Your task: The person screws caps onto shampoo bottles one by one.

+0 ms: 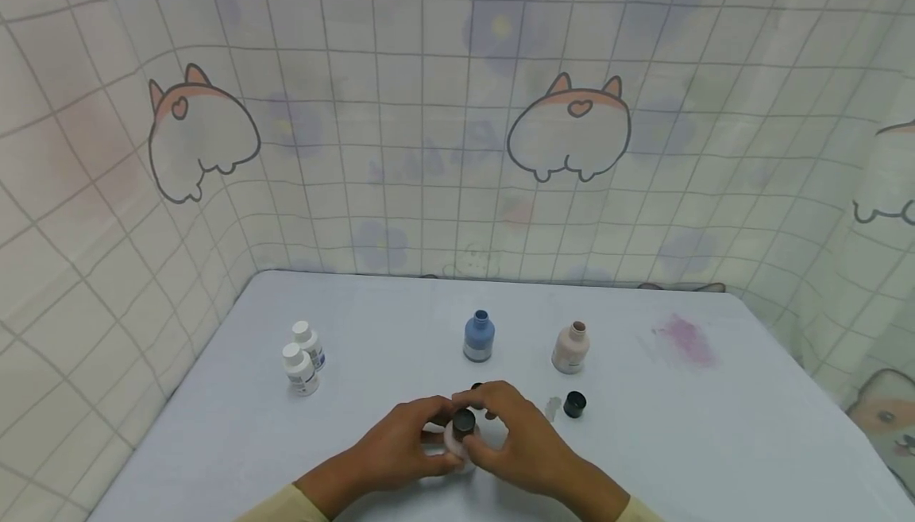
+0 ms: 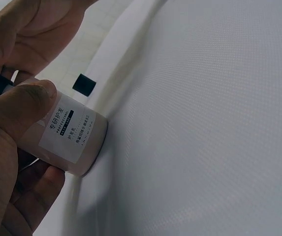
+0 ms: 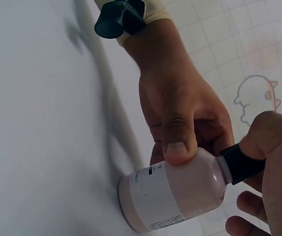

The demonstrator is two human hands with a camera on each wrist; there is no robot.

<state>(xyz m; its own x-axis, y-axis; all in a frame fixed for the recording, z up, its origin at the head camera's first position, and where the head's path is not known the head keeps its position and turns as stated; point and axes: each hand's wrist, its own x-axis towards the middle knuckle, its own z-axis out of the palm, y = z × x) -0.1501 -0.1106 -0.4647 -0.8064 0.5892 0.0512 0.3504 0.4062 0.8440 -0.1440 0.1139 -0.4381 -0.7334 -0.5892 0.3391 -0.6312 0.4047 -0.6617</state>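
In front of me on the table, my left hand (image 1: 400, 444) grips the body of a pale pink bottle (image 2: 72, 130) with a white printed label. The thumb lies across the bottle's side, and the fingers wrap round behind. My right hand (image 1: 527, 449) pinches the black cap (image 1: 464, 423) on the bottle's neck between thumb and fingers. In the right wrist view the bottle's base (image 3: 131, 206) is at the tabletop. A loose black cap (image 1: 575, 404) lies right of my right hand. Another dark cap (image 1: 477, 386) shows partly behind the right fingers.
A blue bottle (image 1: 479, 339) and a second pale pink bottle (image 1: 570, 351) stand uncapped farther back. Two small white bottles (image 1: 302, 373) with white caps are at the left. The white tabletop (image 1: 715, 427) bears a pink stain (image 1: 686, 339). A patterned curtain (image 1: 400, 133) hangs behind.
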